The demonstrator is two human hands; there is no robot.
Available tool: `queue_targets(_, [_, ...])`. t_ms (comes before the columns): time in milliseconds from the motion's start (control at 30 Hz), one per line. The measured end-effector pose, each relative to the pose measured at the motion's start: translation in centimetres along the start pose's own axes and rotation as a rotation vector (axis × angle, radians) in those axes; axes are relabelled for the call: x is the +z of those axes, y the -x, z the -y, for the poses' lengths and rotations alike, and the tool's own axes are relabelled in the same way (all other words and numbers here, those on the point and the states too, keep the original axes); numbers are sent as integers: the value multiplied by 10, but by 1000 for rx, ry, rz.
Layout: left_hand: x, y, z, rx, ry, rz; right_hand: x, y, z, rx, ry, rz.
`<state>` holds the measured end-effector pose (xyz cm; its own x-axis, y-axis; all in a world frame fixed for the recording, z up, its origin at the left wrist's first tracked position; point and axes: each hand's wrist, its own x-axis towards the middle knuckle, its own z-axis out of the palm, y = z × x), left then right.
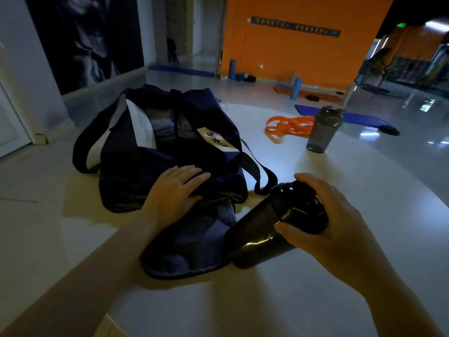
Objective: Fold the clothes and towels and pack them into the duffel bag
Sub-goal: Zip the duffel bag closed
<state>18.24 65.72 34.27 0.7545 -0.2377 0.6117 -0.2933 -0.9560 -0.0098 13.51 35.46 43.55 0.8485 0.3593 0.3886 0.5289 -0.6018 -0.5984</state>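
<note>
The room is dim, and much of the navy duffel bag [155, 152] blurs into shadow. Its top opening gapes, showing grey folded cloth [165, 128] inside, but how many pieces lie there cannot be made out. A white label [217, 139] on the rim carries dark letters only partly readable. At the bag's near end a side pocket [192, 246] lies open, its lining bluish; what it contains is hidden.

The bag sits on a round white table [340, 276], towards its left edge. The left hand [176, 190] rests flat on top of the bag, fingers straight and slightly spread. The right hand [323, 224] grips the cap end of a dark bottle [274, 224], fingers and thumb curled round it; the bottle lies tilted, its base at the mouth of the side pocket, touching the cloth there. Both forearms are cut off by the bottom edge.

There are two bottles in all: the second, a grey bottle [324, 128], stands upright near the table's far edge. Just beside it lies one tangle of orange bands [289, 127]; the count of bands is unclear. Beyond the table, blue mats and foam rollers lie on the floor by an orange wall [291, 57].
</note>
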Motion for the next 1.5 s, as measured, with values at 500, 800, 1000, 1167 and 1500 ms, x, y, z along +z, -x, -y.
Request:
queue_targets(500, [-62,-40,-21,-59,158,-172,5,21,-8,104,-340,-206])
queue_targets(800, [-90,-56,-78,-41,308,-284,29,36,-3,-6,-161,-314])
queue_targets(1000, [-89,-62,-93,-53,371,-308,67,36,-13,-140,64,-329])
queue_targets(1167, [-98,-65,-97,-101,522,-311,56,40,-16,-248,-50,-163])
queue_targets(1500, [-112,-77,-112,-94,741,-223,90,2,-24,-104,467,-403])
